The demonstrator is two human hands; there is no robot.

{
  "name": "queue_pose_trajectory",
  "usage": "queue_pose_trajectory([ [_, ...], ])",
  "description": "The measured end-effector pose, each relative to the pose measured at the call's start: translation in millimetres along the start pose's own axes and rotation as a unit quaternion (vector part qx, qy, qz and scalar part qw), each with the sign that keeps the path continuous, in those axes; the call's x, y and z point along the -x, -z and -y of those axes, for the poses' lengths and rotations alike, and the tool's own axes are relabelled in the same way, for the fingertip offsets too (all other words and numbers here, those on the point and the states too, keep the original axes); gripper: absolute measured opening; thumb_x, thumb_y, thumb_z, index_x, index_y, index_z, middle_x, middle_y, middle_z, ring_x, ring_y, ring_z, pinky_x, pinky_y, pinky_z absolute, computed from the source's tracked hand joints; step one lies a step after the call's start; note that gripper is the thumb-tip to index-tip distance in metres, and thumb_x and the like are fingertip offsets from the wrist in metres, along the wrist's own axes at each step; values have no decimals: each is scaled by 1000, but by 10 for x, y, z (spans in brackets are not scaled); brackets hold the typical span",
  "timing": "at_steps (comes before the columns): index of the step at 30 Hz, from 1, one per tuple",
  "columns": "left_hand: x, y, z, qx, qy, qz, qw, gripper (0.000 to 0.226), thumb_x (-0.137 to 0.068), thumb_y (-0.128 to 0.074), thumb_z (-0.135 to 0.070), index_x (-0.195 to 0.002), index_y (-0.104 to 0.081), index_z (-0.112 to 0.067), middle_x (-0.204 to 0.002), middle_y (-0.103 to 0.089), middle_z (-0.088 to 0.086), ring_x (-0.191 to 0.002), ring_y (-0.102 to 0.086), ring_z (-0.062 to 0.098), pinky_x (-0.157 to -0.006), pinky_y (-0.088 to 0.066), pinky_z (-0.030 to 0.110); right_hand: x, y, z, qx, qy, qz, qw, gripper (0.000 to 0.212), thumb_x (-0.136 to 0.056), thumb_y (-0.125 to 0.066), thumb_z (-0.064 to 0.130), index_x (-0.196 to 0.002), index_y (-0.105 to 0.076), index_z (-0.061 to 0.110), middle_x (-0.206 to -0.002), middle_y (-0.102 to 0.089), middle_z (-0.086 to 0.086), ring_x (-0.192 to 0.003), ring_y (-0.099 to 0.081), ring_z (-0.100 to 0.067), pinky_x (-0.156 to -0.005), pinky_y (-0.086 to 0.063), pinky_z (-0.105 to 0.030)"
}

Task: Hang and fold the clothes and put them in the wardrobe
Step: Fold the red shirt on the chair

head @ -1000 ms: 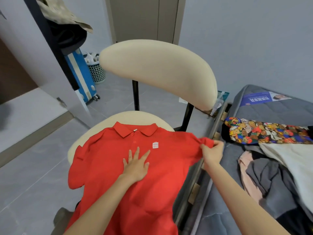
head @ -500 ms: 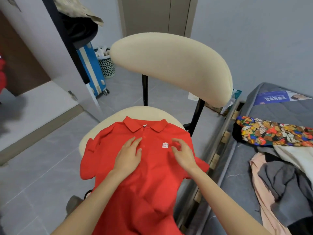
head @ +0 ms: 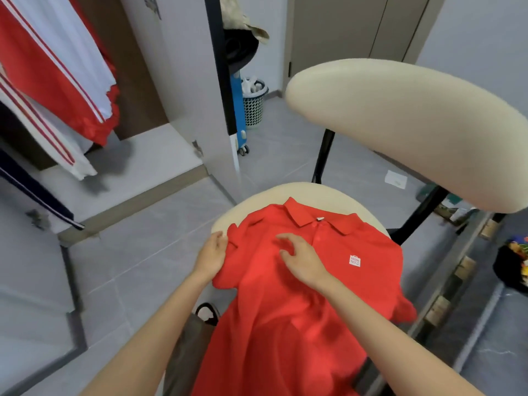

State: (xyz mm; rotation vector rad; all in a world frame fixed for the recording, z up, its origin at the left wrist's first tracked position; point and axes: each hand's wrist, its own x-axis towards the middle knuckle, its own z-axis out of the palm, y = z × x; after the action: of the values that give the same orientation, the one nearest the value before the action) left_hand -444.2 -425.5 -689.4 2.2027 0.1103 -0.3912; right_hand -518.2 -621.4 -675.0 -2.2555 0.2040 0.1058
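Red polo shirt (head: 300,310) spread face-up on chair (head: 400,124) seat, sleeve fold pending.
Open wardrobe (head: 148,158) left of chair, well apart, striped garments (head: 57,67) hanging inside. Collar toward chair back, hem draped off seat front, one sleeve dangling off seat's right side. Left hand (head: 210,255) at seat's left rim, apparently pinching other sleeve's edge. Right hand (head: 303,260) resting on chest beside placket, fingers loosely curved, gripping nothing. Risk, judged: hanging hem weight dragging shirt off seat mid-fold; light right-hand pressure letting body shift, giving crooked fold.
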Motion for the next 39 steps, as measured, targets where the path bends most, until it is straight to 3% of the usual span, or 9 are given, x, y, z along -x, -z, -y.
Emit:
queue_pose_trajectory([
  [7,-187,-123,100,-16,20,54,998,48,-87,-70,-23,-129,-50,-13,-120,-44,18,-100,-50,24,-95,-42,29,-179,-197,23,65,-43,18,997,44,-93,-52,11,-136,-49,17,-137,-50,-7,-123,-50,-22,-101,-34,-26],
  [12,-263,-140,123,45,40,-16,998,32,-92,-62,-30,-114,-54,-8,-115,-56,17,-112,-53,31,-93,-40,33,-240,-225,87,88,-29,46,995,50,-92,-52,9,-141,-43,19,-143,-42,-9,-130,-45,-24,-106,-30,-26],
  [14,-280,-38,150,175,37,-85,980,13,-95,-59,-19,-99,-50,-10,-95,-58,10,-94,-56,27,-79,-40,31,-280,-245,134,90,1,57,994,51,-93,-51,8,-142,-43,19,-147,-41,-10,-137,-39,-22,-113,-25,-27],
  [17,-327,199,323,182,19,-186,965,31,-95,-56,-12,-73,-35,-18,-66,-39,-2,-66,-39,21,-65,-29,31,-401,-354,222,113,23,91,989,52,-97,-50,16,-147,-37,27,-155,-32,-7,-146,-24,-19,-118,-23,-38],
  [25,-314,450,521,142,-1,-188,972,28,-95,-58,-21,-116,-57,-1,-104,-66,10,-99,-61,26,-84,-44,33,-616,-649,279,217,-64,157,961,64,-96,-47,37,-149,-13,51,-162,6,12,-149,11,-28,-111,0,-67],
  [29,-246,482,396,92,-65,-169,979,23,-98,-53,-23,-100,-68,-6,-94,-70,9,-92,-64,28,-75,-43,30,-603,-441,225,152,-23,105,983,55,-93,-56,20,-145,-41,29,-157,-29,-1,-146,-21,-22,-119,-17,-46],
  [32,-144,472,148,-4,-104,-185,977,30,-98,-51,-35,-86,-69,-14,-72,-65,1,-78,-62,27,-62,-40,33,-492,-151,169,43,-21,-17,999,36,-90,-54,3,-125,-61,11,-129,-61,-4,-125,-52,-19,-103,-31,-17],
  [36,28,288,-244,-110,-133,-180,968,42,-97,-45,-48,-82,-70,-17,-81,-55,2,-79,-59,26,-64,-40,32,-275,214,24,8,-56,-92,994,30,-90,-53,4,-115,-65,16,-117,-66,-1,-93,-59,-16,-81,-37,-16],
  [39,120,51,-480,-93,-117,-66,987,43,-98,-41,-49,-90,-67,-16,-80,-69,8,-77,-68,29,-71,-53,35,-105,404,-101,-11,-79,-110,991,28,-90,-53,3,-112,-65,16,-115,-66,-2,-70,-58,-13,-65,-39,-10],
])
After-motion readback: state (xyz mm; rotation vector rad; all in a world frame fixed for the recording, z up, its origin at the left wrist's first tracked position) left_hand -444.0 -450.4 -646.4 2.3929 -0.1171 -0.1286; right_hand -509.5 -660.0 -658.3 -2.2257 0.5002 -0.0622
